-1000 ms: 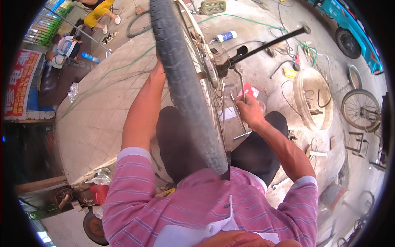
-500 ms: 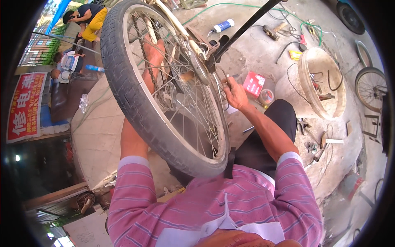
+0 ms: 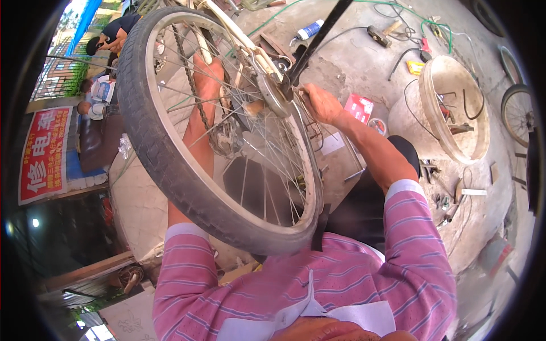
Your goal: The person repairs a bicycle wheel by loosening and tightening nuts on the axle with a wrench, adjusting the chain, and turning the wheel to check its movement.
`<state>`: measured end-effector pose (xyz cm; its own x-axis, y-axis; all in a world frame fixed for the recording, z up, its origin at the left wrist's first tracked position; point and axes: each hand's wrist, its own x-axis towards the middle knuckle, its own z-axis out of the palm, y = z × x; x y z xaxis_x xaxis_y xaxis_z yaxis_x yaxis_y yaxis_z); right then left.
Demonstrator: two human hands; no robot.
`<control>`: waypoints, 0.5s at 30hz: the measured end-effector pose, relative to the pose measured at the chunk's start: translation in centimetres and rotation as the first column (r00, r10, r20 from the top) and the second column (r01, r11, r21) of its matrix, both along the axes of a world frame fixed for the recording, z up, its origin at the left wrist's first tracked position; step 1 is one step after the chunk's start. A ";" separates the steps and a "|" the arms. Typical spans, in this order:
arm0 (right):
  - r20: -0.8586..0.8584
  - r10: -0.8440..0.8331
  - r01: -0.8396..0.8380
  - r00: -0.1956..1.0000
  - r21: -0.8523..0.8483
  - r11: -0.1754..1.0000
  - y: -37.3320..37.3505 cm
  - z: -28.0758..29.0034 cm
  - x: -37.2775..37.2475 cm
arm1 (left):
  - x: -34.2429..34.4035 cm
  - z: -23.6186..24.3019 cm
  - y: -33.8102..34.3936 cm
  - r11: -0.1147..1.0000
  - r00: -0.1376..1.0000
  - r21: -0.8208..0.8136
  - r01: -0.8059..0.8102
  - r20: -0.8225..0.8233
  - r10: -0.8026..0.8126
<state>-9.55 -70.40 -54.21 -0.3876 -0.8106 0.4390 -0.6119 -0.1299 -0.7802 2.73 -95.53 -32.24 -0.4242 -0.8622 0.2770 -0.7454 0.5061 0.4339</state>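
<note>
A bicycle wheel [image 3: 170, 156] with a worn dark tyre and thin spokes stands close in front of me, tilted, still mounted on a cream bicycle frame [image 3: 227, 25]. Through the spokes I see my left hand [image 3: 208, 74], its fingers closed round a cream frame tube beside the chain [image 3: 196, 94]. On the wheel's right side my right hand [image 3: 323, 105] is closed near the rim and the brake arm [image 3: 272, 96]. Whatever its curled fingers grip is hidden. A black bar [image 3: 321, 40] slants up from the frame just beyond that hand.
To the right stands a dirty white bucket [image 3: 424, 122] with tools inside. A red-and-white box [image 3: 358, 108], a hammer [image 3: 379, 37], a blue-and-white bottle [image 3: 310, 30] and loose hand tools [image 3: 446, 207] lie on the ground. Other people [image 3: 114, 34] are at the upper left.
My right hand has turned, with its fingers now closer to the frame joint. The wheel sits slightly further left and lower in view. My left hand keeps its hold on the tube.
</note>
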 end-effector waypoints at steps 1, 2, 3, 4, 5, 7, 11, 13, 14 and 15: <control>-0.051 -0.006 0.005 0.999 -0.034 0.999 -0.2 0.2 -0.3 | 0.0 0.3 0.4 1.000 1.000 0.005 -0.002 -0.029 0.002; -0.102 -0.016 0.009 0.995 -0.066 0.998 -0.2 0.3 -0.4 | -0.2 0.5 0.9 1.000 0.998 0.011 -0.002 -0.059 0.003; -0.097 -0.025 0.018 0.995 -0.070 0.997 0.1 0.4 -0.4 | -0.5 0.4 1.3 1.000 0.998 0.002 -0.014 -0.054 0.015; -0.110 -0.020 0.016 0.994 -0.042 0.999 0.4 0.3 -0.1 | -0.3 0.5 1.2 1.000 0.999 -0.003 -0.015 -0.047 0.014; -0.122 -0.015 0.014 0.992 -0.013 1.000 0.7 0.2 0.3 | -0.1 0.5 1.2 1.000 0.999 -0.032 0.000 -0.044 -0.002; -0.095 0.008 -0.005 0.995 0.036 0.999 1.3 0.2 1.0 | 0.1 0.5 1.0 0.998 0.999 -0.062 0.016 -0.041 -0.018; 0.006 0.037 -0.037 0.999 0.099 0.994 1.7 0.9 1.3 | 0.2 0.3 1.0 0.992 0.992 -0.097 0.083 -0.091 -0.092; 0.012 0.042 -0.043 0.999 0.083 0.996 1.9 1.1 1.6 | 0.1 0.4 1.2 0.989 0.989 -0.111 0.099 -0.100 -0.111; 0.052 -0.014 0.011 0.999 0.065 0.998 2.0 1.2 2.2 | 0.0 0.4 1.3 0.989 0.988 -0.110 0.098 -0.105 -0.109; 0.092 -0.070 0.065 0.993 0.049 0.997 2.0 1.2 2.7 | 0.0 0.4 1.4 0.990 0.989 -0.100 0.097 -0.105 -0.107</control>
<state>-6.87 -68.38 -53.01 -0.4798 -0.7997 0.3609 -0.5420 -0.0533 -0.8387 2.75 -94.16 -31.80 -0.4712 -0.7837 0.4047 -0.6382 0.6196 0.4569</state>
